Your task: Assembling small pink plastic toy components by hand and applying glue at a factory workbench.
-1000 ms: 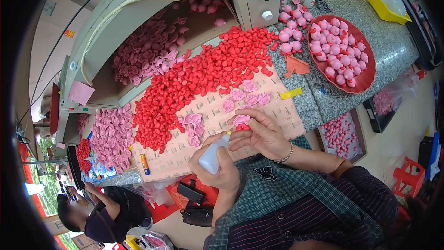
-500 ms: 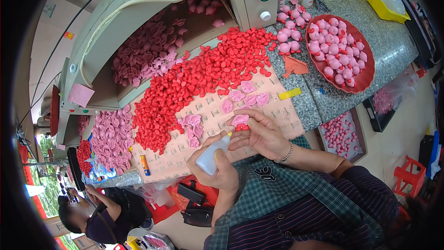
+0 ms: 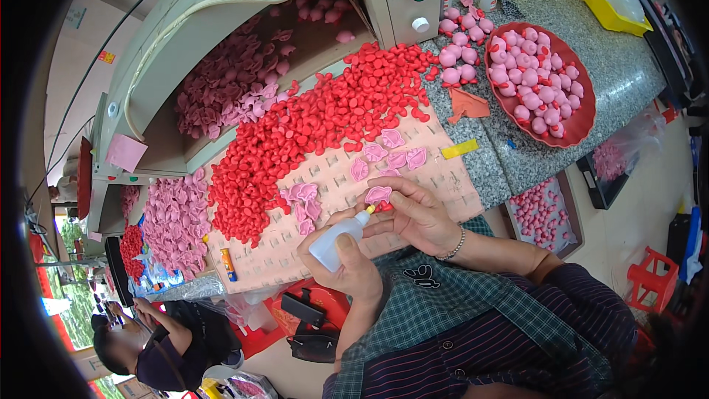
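Note:
My left hand [image 3: 346, 270] is wrapped round a white squeeze bottle [image 3: 334, 245] with a yellow tip. That tip points up and right, at or very close to the red part of a small piece in my right hand. Between the fingers of my right hand [image 3: 417, 214] is a pink figure piece [image 3: 378, 194] with a small red part [image 3: 383, 207] at its lower side. Several loose pink pieces [image 3: 375, 152] lie on the pink board [image 3: 336, 188] beyond my hands. A heap of small red pieces [image 3: 317, 122] spreads across the board's far side.
A red bowl [image 3: 587, 114] of pink and red figures stands at the right on the grey stone counter [image 3: 620, 81]. Behind the board is a grey machine [image 3: 140, 114] holding pink pieces. A glue stick [image 3: 228, 264] lies at the board's left edge. Another person [image 3: 159, 343] sits lower left.
The bottle has moved slightly up and right, and its yellow tip has come to the red part of the piece. My right hand keeps its hold.

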Motion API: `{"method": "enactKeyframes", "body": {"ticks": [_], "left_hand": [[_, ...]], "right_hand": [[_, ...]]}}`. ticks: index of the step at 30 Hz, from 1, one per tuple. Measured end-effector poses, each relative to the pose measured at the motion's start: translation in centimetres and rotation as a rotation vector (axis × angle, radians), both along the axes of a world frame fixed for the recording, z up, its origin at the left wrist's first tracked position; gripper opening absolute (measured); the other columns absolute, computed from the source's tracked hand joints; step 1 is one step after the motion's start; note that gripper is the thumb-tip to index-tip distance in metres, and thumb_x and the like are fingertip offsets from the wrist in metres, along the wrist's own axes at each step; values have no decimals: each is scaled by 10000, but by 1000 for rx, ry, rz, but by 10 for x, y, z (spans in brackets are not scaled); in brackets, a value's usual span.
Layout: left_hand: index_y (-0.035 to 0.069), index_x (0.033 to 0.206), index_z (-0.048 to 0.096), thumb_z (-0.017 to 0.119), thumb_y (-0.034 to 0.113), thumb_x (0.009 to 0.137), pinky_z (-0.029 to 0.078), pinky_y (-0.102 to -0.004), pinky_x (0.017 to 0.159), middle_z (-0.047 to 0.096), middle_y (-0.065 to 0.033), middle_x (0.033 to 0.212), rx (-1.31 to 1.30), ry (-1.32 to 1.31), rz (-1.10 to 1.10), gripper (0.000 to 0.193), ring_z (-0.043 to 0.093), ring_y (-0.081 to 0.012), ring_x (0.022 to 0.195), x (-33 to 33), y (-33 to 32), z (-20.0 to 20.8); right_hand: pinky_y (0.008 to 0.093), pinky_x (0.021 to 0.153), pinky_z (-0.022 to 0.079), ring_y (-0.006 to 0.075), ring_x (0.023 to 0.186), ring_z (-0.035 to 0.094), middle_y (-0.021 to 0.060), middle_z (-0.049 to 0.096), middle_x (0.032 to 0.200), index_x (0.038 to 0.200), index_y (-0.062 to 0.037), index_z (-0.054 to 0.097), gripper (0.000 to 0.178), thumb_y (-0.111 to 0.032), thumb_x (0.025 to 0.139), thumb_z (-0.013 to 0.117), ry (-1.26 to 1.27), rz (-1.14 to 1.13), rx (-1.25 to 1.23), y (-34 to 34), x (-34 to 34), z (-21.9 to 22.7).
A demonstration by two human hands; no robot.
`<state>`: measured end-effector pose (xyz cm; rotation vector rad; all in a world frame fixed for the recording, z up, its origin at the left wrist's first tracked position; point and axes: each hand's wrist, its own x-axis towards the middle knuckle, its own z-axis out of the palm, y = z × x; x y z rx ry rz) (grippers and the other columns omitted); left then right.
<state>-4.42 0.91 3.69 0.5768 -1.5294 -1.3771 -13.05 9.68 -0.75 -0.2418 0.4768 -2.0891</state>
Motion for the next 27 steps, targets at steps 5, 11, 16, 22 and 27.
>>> {"method": "enactKeyframes", "body": {"ticks": [5, 11, 16, 22, 27], "left_hand": [[-15, 1062, 421, 609, 157, 958, 568, -424, 839, 622, -243, 976, -10, 23, -6, 275, 662, -304, 933, -1, -2, -2], [-16, 1070, 422, 598, 125, 954, 570, -436, 841, 608, -235, 986, 0, 33, -16, 253, 660, -310, 937, 0, -2, -2], [-19, 1072, 419, 576, 90, 950, 570, -442, 848, 608, -238, 996, 7, 10, -20, 227, 657, -309, 949, 0, -1, 0], [-19, 1073, 416, 579, 85, 948, 568, -437, 852, 613, -241, 997, 5, 9, -41, 230, 658, -308, 948, 1, -1, -1], [-18, 1069, 417, 582, 92, 949, 570, -431, 846, 616, -241, 991, 3, 14, -19, 232, 660, -307, 938, 0, -1, -1]], "right_hand": [[499, 973, 533, 318, 1164, 615, 182, 535, 1330, 1416, -31, 404, 396, -207, 1061, 420, 21, -5, 7, -1, -1, 2], [485, 965, 540, 314, 1155, 621, 159, 545, 1320, 1406, -36, 418, 383, -199, 1060, 422, 21, 5, 0, -1, 0, 2], [477, 960, 545, 296, 1151, 622, 147, 544, 1319, 1399, -36, 426, 372, -188, 1059, 424, 18, 10, 1, 0, 0, 2], [474, 963, 547, 269, 1165, 609, 137, 541, 1322, 1390, -37, 439, 360, -177, 1059, 423, 38, -5, 10, 0, 1, 3], [478, 966, 545, 279, 1169, 607, 146, 543, 1319, 1397, -39, 431, 367, -182, 1059, 420, 42, -19, 33, -1, 2, 2]]}}
